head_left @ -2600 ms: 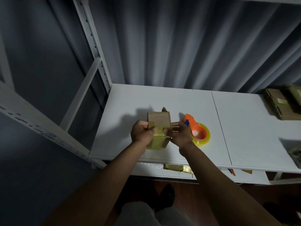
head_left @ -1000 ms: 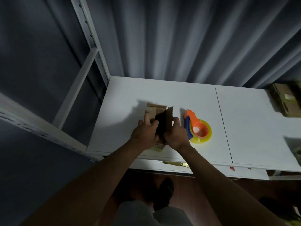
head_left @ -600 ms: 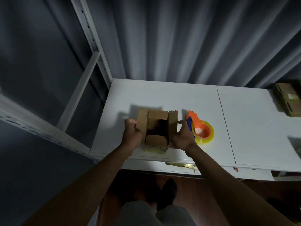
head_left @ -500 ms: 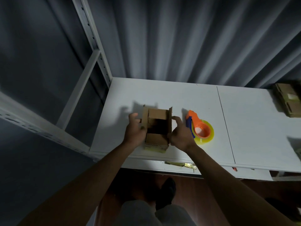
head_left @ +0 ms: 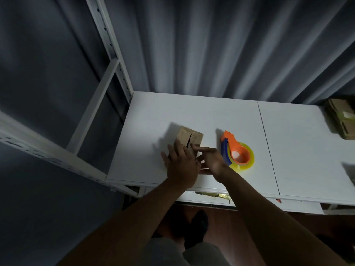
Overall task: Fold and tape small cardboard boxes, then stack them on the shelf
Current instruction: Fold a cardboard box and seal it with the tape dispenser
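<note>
A small brown cardboard box (head_left: 189, 141) sits on the white shelf board (head_left: 192, 114) at centre frame, its top flaps folded shut with a dark seam still gaping between them. The left hand (head_left: 181, 166) lies flat over the near part of the lid, fingers straight and pressing, grasping nothing. The right hand (head_left: 211, 160) is just beside it, index finger stretched onto the right flap, the other fingers loosely bent and holding nothing.

The likely trouble is the flaps springing up if the pressing hand lifts before tape goes on; the seam already shows a gap. The orange and blue tape dispenser with its yellow roll (head_left: 237, 152) lies just right of the right hand, so a reach there is short.

The box stands near the shelf's front edge at lower centre; a hard push toward the person could slide it off. Bare board opens behind and to the left, up to the white metal upright (head_left: 107, 45). Other brown cardboard boxes (head_left: 342, 118) sit at the far right edge.
</note>
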